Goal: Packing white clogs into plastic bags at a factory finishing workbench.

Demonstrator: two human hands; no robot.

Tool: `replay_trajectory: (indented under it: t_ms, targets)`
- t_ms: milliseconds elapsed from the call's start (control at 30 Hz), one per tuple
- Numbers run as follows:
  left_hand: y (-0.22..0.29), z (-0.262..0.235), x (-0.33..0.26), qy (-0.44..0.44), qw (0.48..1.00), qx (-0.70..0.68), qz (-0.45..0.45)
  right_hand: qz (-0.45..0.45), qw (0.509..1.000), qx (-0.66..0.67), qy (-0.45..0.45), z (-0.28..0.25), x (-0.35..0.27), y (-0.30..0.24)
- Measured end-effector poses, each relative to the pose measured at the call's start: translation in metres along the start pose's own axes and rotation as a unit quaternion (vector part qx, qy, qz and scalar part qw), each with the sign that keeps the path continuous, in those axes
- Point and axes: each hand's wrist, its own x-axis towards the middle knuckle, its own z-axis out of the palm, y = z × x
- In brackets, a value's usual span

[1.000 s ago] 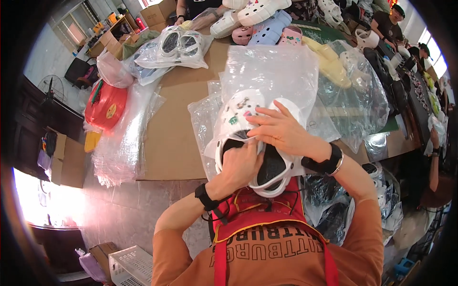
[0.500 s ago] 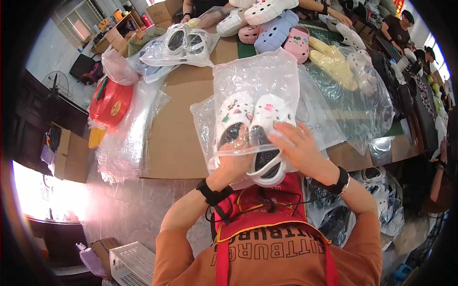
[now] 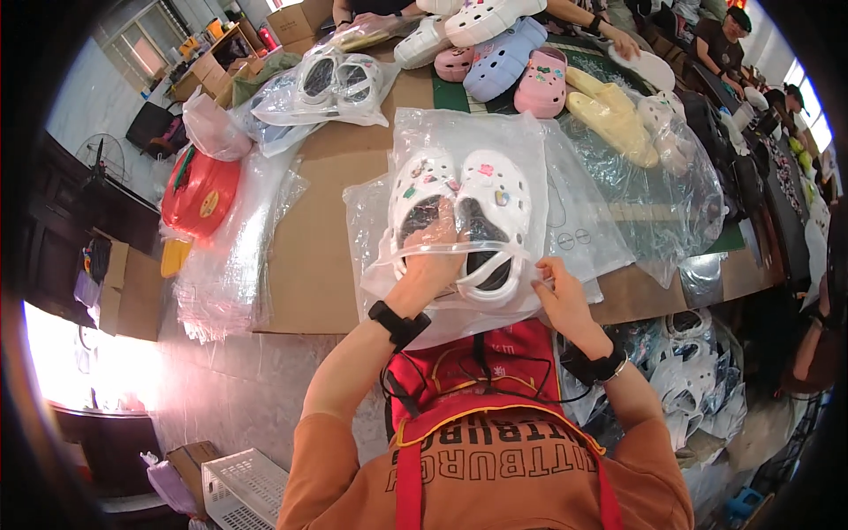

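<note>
A pair of white clogs with colourful charms lies in a clear plastic bag (image 3: 473, 128), toes pointing away from me. My left hand (image 3: 431, 252) reaches through the near opening of the bag, its fingers in the foot opening of the left clog (image 3: 428, 172). The right clog (image 3: 496, 190) sits beside it, its heel strap near the bag's mouth. At the bag's near right edge, my right hand (image 3: 564, 299) pinches the plastic between thumb and fingers. Flat clear bags (image 3: 587, 238) lie beneath and beside the packed pair.
Loose clogs (image 3: 503, 60) are heaped at the back middle. A bagged white pair (image 3: 340, 81) lies back left, near a red plastic roll (image 3: 201, 193) and stacked clear bags (image 3: 225, 256). Yellow clogs (image 3: 614, 115) lie at right. Across the table a co-worker's hand (image 3: 623, 42) touches a white clog.
Both clogs now lie farther inside the bag, the right one's heel included. My right hand has moved from the right clog down to the bag's edge; the left stays in the left clog.
</note>
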Motion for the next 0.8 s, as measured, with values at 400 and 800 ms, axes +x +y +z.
replay_trajectory:
  t_ms: [400, 800]
  targets:
    - [-0.002, -0.003, -0.057, 0.085, 0.975, 0.033, 0.205, -0.060, 0.997, -0.014, 0.045, 0.006, 0.003, 0.007]
    - [0.026, 0.013, -0.074, 0.089, 0.969, 0.011, 0.229, -0.063, 0.997, 0.007, 0.038, 0.014, 0.000, 0.000]
